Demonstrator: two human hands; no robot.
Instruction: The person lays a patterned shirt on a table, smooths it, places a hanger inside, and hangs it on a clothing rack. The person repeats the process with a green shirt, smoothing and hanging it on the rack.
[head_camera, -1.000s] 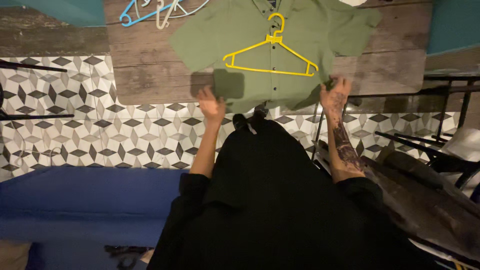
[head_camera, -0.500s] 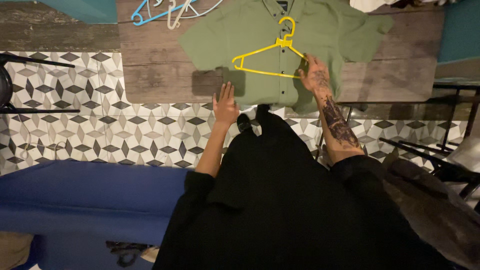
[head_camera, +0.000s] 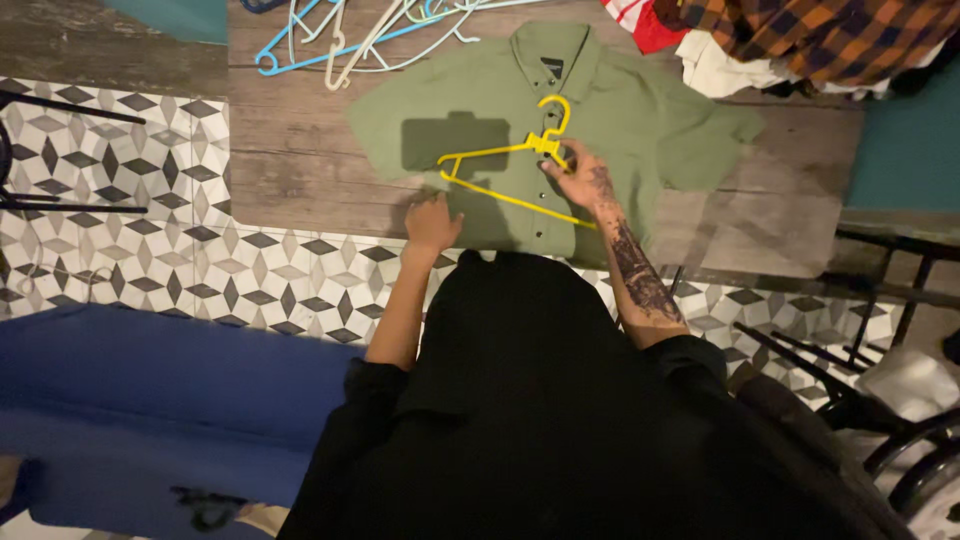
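A green short-sleeved shirt (head_camera: 610, 110) lies spread flat, buttons up, on a worn wooden table (head_camera: 290, 170). A yellow plastic hanger (head_camera: 490, 170) rests on the shirt's front. My right hand (head_camera: 580, 178) has its fingers closed around the hanger near the neck, just below the hook. My left hand (head_camera: 432, 222) presses flat on the shirt's lower hem at the table's near edge, fingers together.
A tangle of blue and white hangers (head_camera: 345, 30) lies at the table's far left. A heap of clothes, one plaid orange and dark (head_camera: 830, 35), sits at the far right. Black metal chair frames (head_camera: 880, 300) stand to the right, a blue cushion (head_camera: 150, 390) to the left.
My right hand moved from the shirt's lower right hem up to the hanger and closed on its neck. My left hand stayed at the hem. The view tilted up, showing more of the table.
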